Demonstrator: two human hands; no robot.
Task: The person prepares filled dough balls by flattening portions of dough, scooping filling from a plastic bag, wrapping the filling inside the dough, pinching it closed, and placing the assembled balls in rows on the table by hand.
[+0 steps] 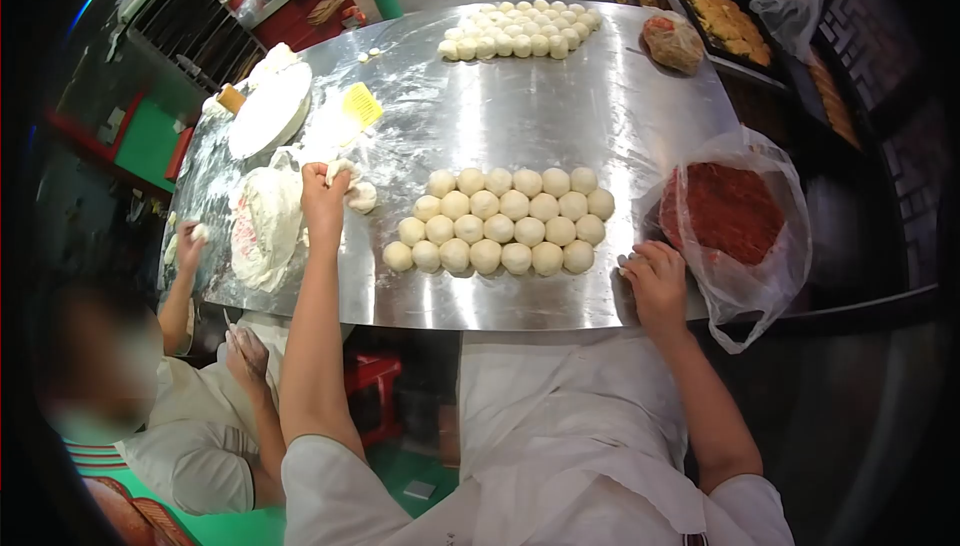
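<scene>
My left hand (pixel 323 196) reaches over the table, its fingers closed on a piece of dough (pixel 343 168). Just beside it lies another small lump of dough (pixel 362 198). Near the front edge of the table my right hand (pixel 657 278) is curled with its fingers bent; a small pale bit shows at the fingertips, too little to name. Between my hands sit several rows of round dough balls (pixel 500 224). Right of my right hand is a clear plastic bag (pixel 745 281) with a dark red filling (pixel 728 211) in it.
A co-worker's hands (pixel 245 358) are at the left, one with a thin tool. Near them lie a large dough mass (pixel 265 231), a white round board (pixel 270 111) and a yellow scraper (pixel 361 106). More dough balls (pixel 520 31) and a small bag (pixel 672 44) stand farther back.
</scene>
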